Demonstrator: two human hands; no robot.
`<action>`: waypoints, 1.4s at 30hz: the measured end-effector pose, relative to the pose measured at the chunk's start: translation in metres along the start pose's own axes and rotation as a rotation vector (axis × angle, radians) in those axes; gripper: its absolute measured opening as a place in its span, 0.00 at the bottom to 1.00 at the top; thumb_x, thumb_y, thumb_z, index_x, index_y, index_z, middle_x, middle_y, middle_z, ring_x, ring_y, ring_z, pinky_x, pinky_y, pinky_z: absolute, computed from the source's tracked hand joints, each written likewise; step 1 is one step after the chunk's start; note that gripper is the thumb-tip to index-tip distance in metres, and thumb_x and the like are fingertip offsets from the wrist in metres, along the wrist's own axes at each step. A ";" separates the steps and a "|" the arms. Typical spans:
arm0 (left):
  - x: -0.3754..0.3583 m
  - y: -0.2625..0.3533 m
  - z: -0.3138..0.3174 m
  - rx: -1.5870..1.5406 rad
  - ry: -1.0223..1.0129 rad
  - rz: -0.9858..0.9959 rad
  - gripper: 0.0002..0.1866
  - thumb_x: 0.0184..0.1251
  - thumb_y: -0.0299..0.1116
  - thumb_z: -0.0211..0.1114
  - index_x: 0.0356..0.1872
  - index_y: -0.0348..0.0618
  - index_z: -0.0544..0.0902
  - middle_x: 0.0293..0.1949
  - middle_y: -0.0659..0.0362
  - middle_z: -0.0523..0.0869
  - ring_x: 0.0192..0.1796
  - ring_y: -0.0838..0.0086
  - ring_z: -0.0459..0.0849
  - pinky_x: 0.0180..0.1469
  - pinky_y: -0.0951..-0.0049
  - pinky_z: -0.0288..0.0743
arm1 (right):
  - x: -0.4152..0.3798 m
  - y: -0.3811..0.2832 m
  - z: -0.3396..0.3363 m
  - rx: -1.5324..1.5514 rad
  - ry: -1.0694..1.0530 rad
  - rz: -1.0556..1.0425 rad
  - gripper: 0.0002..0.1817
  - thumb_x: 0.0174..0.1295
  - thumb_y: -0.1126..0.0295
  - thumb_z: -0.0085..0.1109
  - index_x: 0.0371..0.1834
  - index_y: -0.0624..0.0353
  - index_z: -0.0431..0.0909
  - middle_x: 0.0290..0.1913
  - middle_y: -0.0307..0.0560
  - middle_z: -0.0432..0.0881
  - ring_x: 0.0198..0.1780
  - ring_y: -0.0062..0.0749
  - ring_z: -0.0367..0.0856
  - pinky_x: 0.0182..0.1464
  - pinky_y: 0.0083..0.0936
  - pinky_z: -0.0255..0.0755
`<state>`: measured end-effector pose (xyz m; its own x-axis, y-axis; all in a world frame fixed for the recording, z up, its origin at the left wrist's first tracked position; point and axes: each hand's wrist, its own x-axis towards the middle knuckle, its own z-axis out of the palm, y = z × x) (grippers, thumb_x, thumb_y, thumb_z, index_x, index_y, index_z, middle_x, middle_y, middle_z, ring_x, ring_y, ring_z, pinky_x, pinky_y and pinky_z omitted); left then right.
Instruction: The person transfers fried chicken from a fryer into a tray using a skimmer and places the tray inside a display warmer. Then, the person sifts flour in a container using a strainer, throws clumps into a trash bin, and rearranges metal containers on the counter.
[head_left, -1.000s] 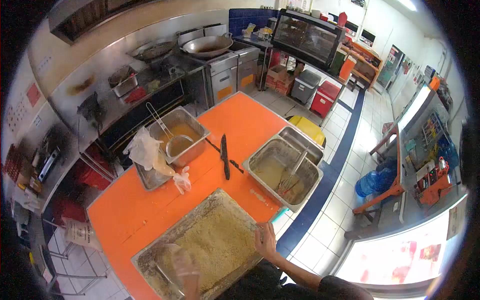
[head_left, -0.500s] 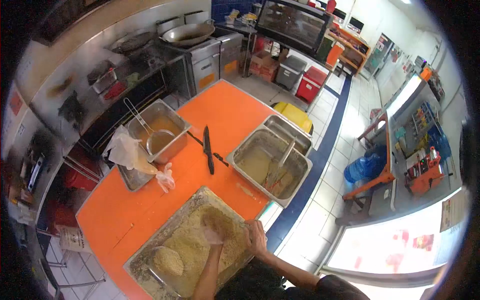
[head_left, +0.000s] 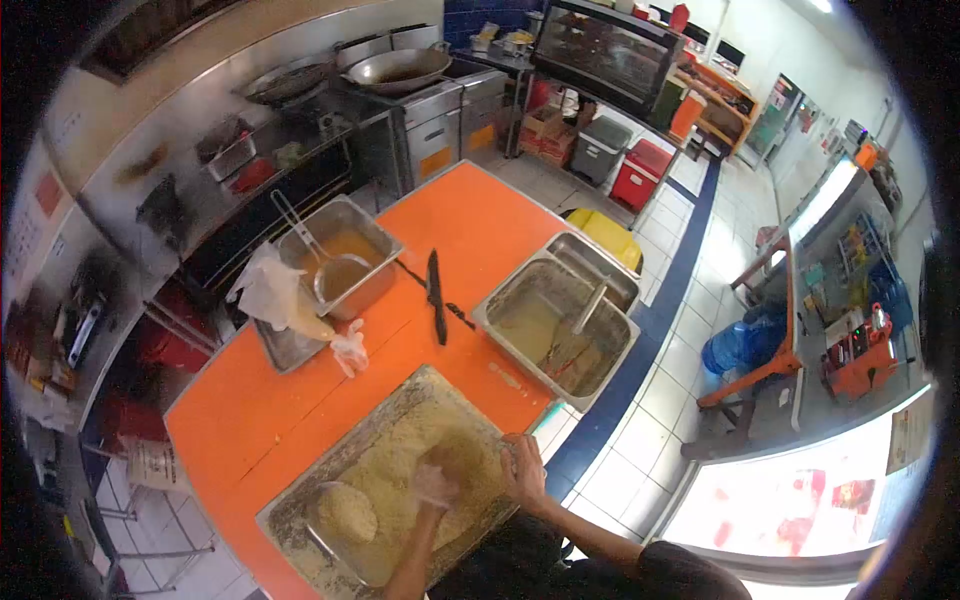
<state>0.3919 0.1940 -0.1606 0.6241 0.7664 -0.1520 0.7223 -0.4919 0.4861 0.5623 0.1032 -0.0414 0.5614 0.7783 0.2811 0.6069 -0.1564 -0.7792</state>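
Note:
A metal tray (head_left: 300, 487) of pale yellow crumbs or flour lies at the near side of the orange table (head_left: 265, 425). My left hand (head_left: 435, 487) is down in the powder, coated with it and blurred, its fingers hard to make out. My right hand (head_left: 523, 468) is curled over the tray's right rim, fingers bent around the edge. Left of my left hand, a round strainer or bowl (head_left: 346, 513) filled with the powder rests in the tray.
A black knife (head_left: 437, 300) lies mid-table. Behind left are a steel pan with a ladle (head_left: 340, 275), and plastic bags (head_left: 275, 290). Steel tubs (head_left: 560, 330) with liquid and a utensil stand at the right edge. A glass-fronted counter (head_left: 790, 500) is beyond.
The whole view has shifted, with the table sitting slightly further right. My left hand has moved a little within the powder. My right hand remains on the rim.

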 end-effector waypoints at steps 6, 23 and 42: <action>-0.002 0.026 0.047 -0.397 0.196 0.234 0.17 0.55 0.43 0.63 0.43 0.46 0.82 0.37 0.45 0.81 0.38 0.51 0.80 0.43 0.54 0.74 | 0.005 -0.011 -0.003 -0.037 -0.021 0.007 0.10 0.61 0.75 0.51 0.45 0.63 0.71 0.42 0.57 0.73 0.47 0.53 0.72 0.49 0.41 0.67; -0.109 -0.014 -0.017 0.261 -0.018 0.094 0.30 0.65 0.53 0.54 0.62 0.45 0.69 0.53 0.52 0.78 0.52 0.61 0.78 0.56 0.58 0.68 | -0.001 0.002 -0.001 -0.020 0.040 0.006 0.11 0.60 0.76 0.52 0.46 0.62 0.71 0.46 0.56 0.73 0.50 0.52 0.71 0.53 0.40 0.67; -0.094 -0.037 -0.045 -1.127 -0.265 -0.529 0.29 0.68 0.54 0.50 0.66 0.52 0.65 0.64 0.58 0.71 0.62 0.65 0.72 0.64 0.55 0.61 | -0.009 0.029 0.010 0.008 0.030 -0.036 0.09 0.61 0.74 0.51 0.44 0.63 0.70 0.44 0.56 0.72 0.50 0.53 0.71 0.51 0.40 0.67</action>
<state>0.2928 0.1587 -0.1252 0.4726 0.5912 -0.6535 0.3294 0.5693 0.7532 0.5688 0.0981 -0.0721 0.5564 0.7646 0.3254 0.6223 -0.1239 -0.7729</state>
